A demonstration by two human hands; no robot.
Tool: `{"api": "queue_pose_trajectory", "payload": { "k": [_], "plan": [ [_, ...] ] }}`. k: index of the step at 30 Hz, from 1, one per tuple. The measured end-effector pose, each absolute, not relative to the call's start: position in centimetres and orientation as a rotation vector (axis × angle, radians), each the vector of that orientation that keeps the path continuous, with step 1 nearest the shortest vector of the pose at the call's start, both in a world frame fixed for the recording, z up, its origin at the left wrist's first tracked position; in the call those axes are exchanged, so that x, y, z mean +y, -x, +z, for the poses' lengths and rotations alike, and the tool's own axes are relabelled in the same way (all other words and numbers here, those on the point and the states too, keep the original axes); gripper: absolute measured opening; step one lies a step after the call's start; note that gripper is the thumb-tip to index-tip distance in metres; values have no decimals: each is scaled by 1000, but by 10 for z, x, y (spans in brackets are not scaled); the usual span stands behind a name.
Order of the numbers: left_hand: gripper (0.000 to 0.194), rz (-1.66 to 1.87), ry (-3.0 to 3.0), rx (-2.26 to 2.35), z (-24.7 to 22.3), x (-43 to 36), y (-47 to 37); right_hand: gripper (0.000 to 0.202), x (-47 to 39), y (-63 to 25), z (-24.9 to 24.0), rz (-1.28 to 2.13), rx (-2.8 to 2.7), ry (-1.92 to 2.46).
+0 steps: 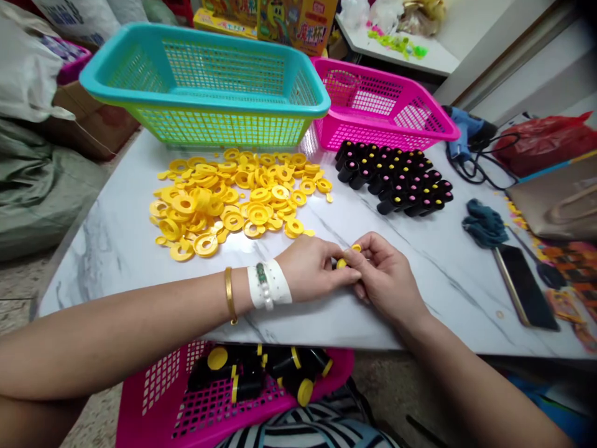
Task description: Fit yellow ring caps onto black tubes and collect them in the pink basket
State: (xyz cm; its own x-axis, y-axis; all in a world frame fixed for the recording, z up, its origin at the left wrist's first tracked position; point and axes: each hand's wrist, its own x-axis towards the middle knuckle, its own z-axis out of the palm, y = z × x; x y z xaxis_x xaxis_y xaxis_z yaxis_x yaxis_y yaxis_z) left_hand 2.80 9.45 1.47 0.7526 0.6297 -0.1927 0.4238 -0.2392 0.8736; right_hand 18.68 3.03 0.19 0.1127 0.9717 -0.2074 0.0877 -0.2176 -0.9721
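Over the front part of the marble-patterned table, my left hand (312,267) and my right hand (385,274) meet, fingertips pinched together. Between them is a small yellow plastic piece (342,263), mostly covered by the fingers, so its full shape is hidden. Both hands are closed on it. A spread heap of yellow plastic rings (233,222), many with a small tab, lies beyond my left hand. Past my right hand stand black cylinders (396,180) in a tight group, with pink or yellow dots on their tops.
A blue-and-green basket (205,102) and a pink basket (387,124) stand at the back. On my lap, another pink basket (153,386) holds black cylinders with yellow caps (217,358). At right lie a phone (525,286), dark cloth (484,224) and a blue corded tool (466,134).
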Motion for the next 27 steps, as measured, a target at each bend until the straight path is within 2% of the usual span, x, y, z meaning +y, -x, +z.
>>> {"api": "queue_pose_trajectory", "payload": {
  "k": [4,8,11,13,16,19,24,27],
  "plan": [
    [31,119,-1722,765,13,92,-30,28,31,-184,2,1241,-1086,1474],
    [31,395,-1985,866,4,80,-29,28,28,-182,-2,1154,-1056,1462],
    [33,510,-2143,769,-3,78,-26,26,25,-191,-4,1121,-1059,1436],
    [30,529,-2208,654,-4,81,-25,32,27,-203,-3,1206,-1033,1401],
    [28,502,-2253,591,-2,87,-24,33,36,-218,6,1545,-1008,1363],
    [19,452,-2211,562,0,92,-25,34,46,-220,15,1742,-1211,1412],
    [12,386,-2166,639,-1,92,-31,30,40,-205,17,1487,-1400,1551],
    [20,338,-2219,770,-1,89,-31,28,29,-201,17,1455,-1400,1519]
  ]
}}
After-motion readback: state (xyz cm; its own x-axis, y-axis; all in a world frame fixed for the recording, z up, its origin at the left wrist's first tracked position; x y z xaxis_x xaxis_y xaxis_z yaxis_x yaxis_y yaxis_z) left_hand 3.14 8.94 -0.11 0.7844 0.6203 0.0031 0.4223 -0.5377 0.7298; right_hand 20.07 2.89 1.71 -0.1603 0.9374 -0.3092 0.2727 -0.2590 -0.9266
